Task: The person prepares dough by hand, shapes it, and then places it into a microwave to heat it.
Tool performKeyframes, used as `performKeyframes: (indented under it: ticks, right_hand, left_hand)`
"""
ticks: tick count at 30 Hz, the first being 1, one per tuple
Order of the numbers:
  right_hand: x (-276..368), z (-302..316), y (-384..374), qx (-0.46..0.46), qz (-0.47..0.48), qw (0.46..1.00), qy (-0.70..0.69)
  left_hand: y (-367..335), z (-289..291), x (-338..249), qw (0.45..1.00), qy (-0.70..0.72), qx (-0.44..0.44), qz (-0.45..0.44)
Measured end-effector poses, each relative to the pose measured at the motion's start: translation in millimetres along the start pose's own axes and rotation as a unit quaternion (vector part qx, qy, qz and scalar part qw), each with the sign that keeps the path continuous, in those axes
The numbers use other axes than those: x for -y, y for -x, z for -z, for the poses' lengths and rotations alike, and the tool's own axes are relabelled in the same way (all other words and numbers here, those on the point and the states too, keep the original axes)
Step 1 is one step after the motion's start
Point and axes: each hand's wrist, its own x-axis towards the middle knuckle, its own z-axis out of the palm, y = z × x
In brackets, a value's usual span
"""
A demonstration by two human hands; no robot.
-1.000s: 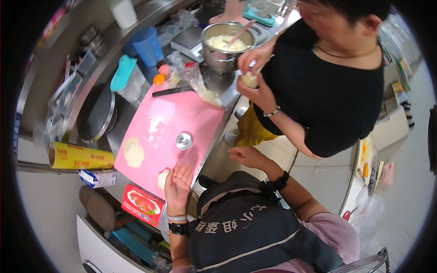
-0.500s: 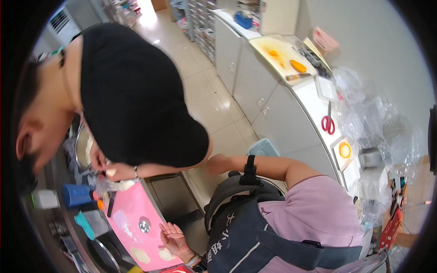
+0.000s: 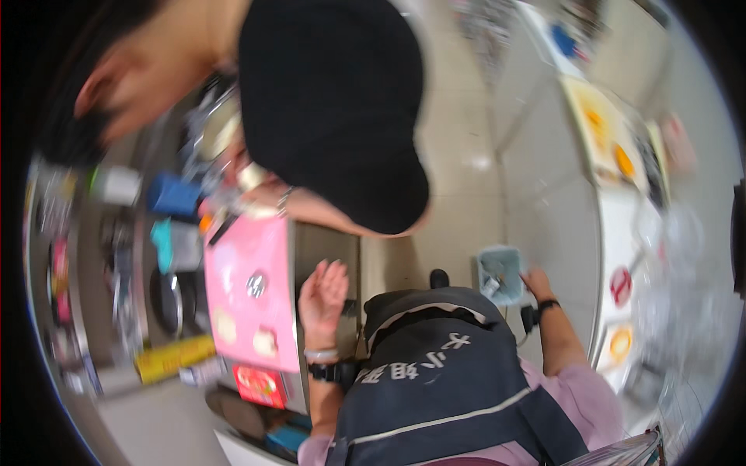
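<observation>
Head view: the pale-blue bin lies just left of the right hand, the nearer one, its long axis running forward; right-hand grip unclear from blur, left hand released, palm up, beside the pink mat.

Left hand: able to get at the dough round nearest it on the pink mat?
Probably yes: the left hand looks open and empty beside the pink mat, with nothing visible between it and that dough round, though blur makes depth uncertain.
</observation>
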Motion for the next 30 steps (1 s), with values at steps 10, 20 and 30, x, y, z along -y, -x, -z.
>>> performKeyframes:
  ticks: [10,20,30]
  right_hand:
    - [-17.4,-12.6,-30.1,0.241,-0.106,0.929,-0.259]
    - [74.4,4.4,-90.2,0.193,0.112,0.952,-0.209]
    - [60.2,-7.1,-67.3,0.258,0.046,0.946,-0.190]
  left_hand:
    - [34.0,18.9,14.3,0.996,0.045,0.005,-0.079]
    - [59.5,34.0,22.3,0.988,0.089,-0.023,-0.122]
    - [65.8,54.0,22.3,0.985,0.102,-0.028,-0.136]
